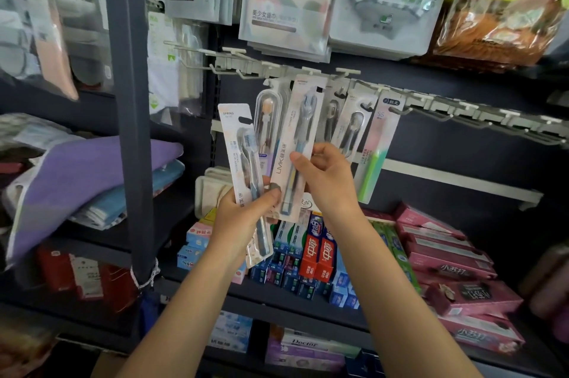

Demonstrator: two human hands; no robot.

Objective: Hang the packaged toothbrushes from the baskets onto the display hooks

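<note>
Two bare hands worked before a dark shelving unit (pixel 132 131), whose pale hook rail (pixel 431 103) ran across the back panel above stacked toothpaste boxes (pixel 317 251). Several packaged toothbrushes (pixel 351 128) already hung from the rail's middle hooks, while the hooks farther right stood bare. No basket could be made out. The right hand (pixel 326 177) pinched the LMK toothbrush pack (pixel 300 146) at mid-length, thumb on its printed face and fingers curled behind, with the pack's top edge raised to the rail; whether its hang hole had caught a hook could not be told. The left hand (pixel 246 208), lower and just beside it, gripped the SPRING toothbrush pack (pixel 243 162) near the lower half, thumb across the front, the card leaning slightly left and well short of the rail. Both forearms rose from the bottom of the view, converging toward the packs. Judged from their look, the packs were light, flat cards with clear blisters: stiff along their length yet easily bent, and somewhat slick. A hold on the card edges near the middle seemed best, leaving the hang hole free.
</note>
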